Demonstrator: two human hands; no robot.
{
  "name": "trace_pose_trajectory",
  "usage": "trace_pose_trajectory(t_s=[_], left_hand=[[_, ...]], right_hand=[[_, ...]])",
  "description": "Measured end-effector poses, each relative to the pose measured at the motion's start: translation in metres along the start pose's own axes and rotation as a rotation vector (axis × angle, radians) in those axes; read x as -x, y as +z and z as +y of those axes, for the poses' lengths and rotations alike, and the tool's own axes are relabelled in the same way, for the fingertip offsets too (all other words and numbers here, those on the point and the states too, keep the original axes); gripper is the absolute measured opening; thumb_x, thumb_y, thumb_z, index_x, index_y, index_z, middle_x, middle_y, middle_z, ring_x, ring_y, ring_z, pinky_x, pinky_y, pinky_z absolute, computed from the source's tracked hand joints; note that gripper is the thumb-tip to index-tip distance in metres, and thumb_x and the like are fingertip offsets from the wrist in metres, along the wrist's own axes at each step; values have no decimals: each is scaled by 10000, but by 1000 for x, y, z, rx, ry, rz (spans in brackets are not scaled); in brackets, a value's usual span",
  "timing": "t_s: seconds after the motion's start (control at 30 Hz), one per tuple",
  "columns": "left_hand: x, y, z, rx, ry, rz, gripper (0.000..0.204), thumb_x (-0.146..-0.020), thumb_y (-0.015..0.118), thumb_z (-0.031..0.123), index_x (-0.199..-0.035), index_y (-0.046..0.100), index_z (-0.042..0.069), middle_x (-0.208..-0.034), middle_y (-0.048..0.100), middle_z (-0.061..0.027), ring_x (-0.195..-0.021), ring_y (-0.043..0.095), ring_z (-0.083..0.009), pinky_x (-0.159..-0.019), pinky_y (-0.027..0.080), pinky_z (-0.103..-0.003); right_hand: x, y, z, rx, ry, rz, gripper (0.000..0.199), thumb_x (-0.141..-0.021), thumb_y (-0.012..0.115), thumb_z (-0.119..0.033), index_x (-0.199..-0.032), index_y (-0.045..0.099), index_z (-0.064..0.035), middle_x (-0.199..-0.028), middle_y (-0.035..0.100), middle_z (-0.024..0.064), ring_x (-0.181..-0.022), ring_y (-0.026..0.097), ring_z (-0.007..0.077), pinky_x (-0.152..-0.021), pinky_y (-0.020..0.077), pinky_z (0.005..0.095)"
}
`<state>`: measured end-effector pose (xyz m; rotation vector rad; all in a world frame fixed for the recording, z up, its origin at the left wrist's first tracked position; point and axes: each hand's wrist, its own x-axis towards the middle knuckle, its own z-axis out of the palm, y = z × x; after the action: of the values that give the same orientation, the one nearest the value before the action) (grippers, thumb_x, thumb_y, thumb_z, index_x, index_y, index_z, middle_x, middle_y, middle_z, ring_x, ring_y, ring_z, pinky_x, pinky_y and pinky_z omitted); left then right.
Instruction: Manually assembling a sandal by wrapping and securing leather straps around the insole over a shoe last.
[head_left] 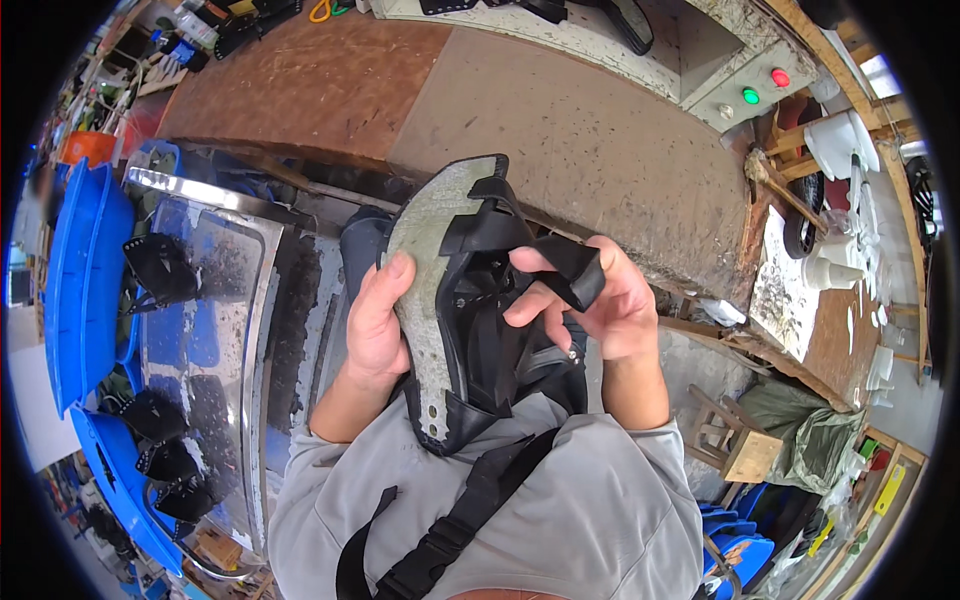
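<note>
A black sandal (pixel 432 330) stands on end in front of my chest, its grey-green underside turned to the left. Black straps wrap over that underside near the top, and a few small holes show at its lower end. My left hand (pixel 376 325) is closed around the left edge, thumb lying on the grey-green face and the other fingers hidden behind it. On the other side, my right hand (pixel 615 300) grips a broad black strap (pixel 570 272) between thumb and fingers, holding it out from the sandal. Dark strap pieces fill the inside of the sandal.
Beyond my hands runs a brown workbench (pixel 560 130); a machine panel with a green button (pixel 750 95) and a red button (pixel 780 77) stands behind it. At left are a metal-rimmed table (pixel 215 330), blue bins (pixel 85 290) and black sandal parts (pixel 160 270). A wooden stool (pixel 745 450) is at right.
</note>
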<state>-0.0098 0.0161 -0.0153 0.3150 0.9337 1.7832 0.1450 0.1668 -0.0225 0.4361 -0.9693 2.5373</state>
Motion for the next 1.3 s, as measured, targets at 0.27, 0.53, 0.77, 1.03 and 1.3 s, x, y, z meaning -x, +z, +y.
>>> trace_pose_trajectory(t_s=[0.27, 0.53, 0.77, 1.03, 1.3], left_hand=[[1, -13, -17, -26, 76, -232, 664, -702, 672, 388, -1158, 500, -64, -1057, 578, -157, -970, 572, -255, -858, 456, -340], [-17, -13, -20, 255, -126, -289, 578, -845, 544, 391, -1217, 465, -44, -925, 600, -168, -645, 591, -175, -550, 487, -278], [-31, -18, -23, -29, -301, -216, 526, -739, 728, 220, -1177, 534, 3, -1001, 622, -107, -809, 625, -153, -708, 523, -280], [-16, -8, -28, -549, -155, -305, 691, -672, 794, 126, -1272, 464, 29, -1242, 501, -94, -1137, 476, -207, -982, 378, -355], [-4, -21, -44, -543, -37, -224, 595, -793, 673, 228, -1303, 433, 38, -1261, 490, -113, -1142, 487, -222, -972, 390, -362]], right_hand=[[-2, 3, 2, 329, -34, -111, 249, -711, 697, 29, -790, 473, -49, -1011, 633, 240, -1143, 524, 348, -916, 427, 446], [3, 4, 4, 289, -108, -149, 121, -767, 589, 5, -803, 475, -16, -1088, 602, 252, -1002, 593, 325, -848, 471, 439], [2, 25, -3, 631, 541, 307, 328, -863, 579, -65, -1171, 488, 3, -919, 631, 54, -739, 608, 106, -636, 516, 251], [1, 15, 4, 722, 570, 182, 269, -846, 603, -34, -1102, 547, 26, -869, 640, 12, -729, 554, 48, -610, 469, 196], [9, 10, -5, 967, 213, -28, 98, -739, 675, -21, -811, 613, 5, -683, 568, 38, -524, 501, 120, -491, 414, 245]])
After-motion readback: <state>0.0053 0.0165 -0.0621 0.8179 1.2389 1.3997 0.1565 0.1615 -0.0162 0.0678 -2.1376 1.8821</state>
